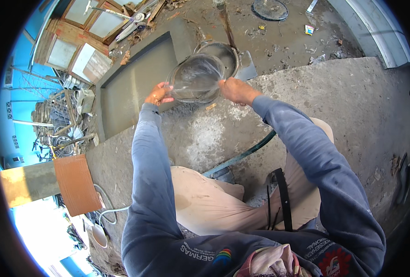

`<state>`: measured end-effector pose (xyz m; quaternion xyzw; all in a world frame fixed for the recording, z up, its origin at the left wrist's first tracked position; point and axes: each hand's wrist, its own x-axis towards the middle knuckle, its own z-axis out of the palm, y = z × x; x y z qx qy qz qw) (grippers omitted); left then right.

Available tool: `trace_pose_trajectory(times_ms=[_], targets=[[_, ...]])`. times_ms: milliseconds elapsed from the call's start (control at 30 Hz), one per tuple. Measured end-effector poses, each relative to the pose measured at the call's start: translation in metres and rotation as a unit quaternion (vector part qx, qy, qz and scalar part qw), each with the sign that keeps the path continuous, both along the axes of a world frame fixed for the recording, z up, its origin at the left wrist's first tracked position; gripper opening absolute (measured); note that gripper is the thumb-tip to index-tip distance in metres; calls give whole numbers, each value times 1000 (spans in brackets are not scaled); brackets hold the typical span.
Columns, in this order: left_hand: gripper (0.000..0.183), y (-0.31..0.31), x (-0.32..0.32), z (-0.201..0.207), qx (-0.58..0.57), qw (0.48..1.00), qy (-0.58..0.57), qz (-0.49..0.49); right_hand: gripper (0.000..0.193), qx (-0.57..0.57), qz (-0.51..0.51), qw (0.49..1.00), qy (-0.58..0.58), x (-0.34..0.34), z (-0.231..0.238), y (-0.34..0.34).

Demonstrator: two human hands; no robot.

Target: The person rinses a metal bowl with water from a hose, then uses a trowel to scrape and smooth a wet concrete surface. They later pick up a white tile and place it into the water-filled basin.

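Note:
A clear plastic bag (196, 74) is stretched between my two hands. My left hand (157, 94) pinches its left edge, while my right hand (238, 91) is closed in a fist around its gathered right side. Through the plastic shows a round dark rim, perhaps a bucket under it; I cannot tell whether the bag touches it. Just beyond stands a round bucket (235, 60) with grey contents, partly covered by the plastic. Next to it lies a flat metal shovel blade (247, 66).
A shallow concrete basin (135, 78) of grey wet material lies at the left. A green hose (252, 150) runs by my legs. Wooden frames (71, 39) and scrap pile up far left, near an orange-brown board (78, 184). A round pan (269, 9) sits on the muddy ground beyond.

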<state>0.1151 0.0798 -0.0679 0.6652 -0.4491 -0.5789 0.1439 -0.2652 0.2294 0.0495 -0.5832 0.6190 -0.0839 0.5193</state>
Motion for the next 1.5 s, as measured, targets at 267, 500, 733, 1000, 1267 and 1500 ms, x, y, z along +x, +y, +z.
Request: trace_pose_trajectory(times_ms=[267,500,733,1000,1267,1500], targets=[[52,-6,-14,0,-33,995,-93,-6,47,-110,27,992,48,12,-17,-1],[29,-19,-23,-9,-121,977,-178,-10,48,-90,53,994,40,9,-13,-1],[33,-35,-24,-39,-261,935,-230,-65,42,-111,61,990,64,13,-43,-9],[52,-15,-65,-28,-225,921,-318,-23,56,100,-120,985,-73,0,-75,-21],[28,-16,-87,-11,-255,872,-417,23,49,90,-98,991,-26,3,-56,-25],[20,-36,-88,-29,-263,867,-422,-35,47,108,-107,988,-9,4,-60,-39]])
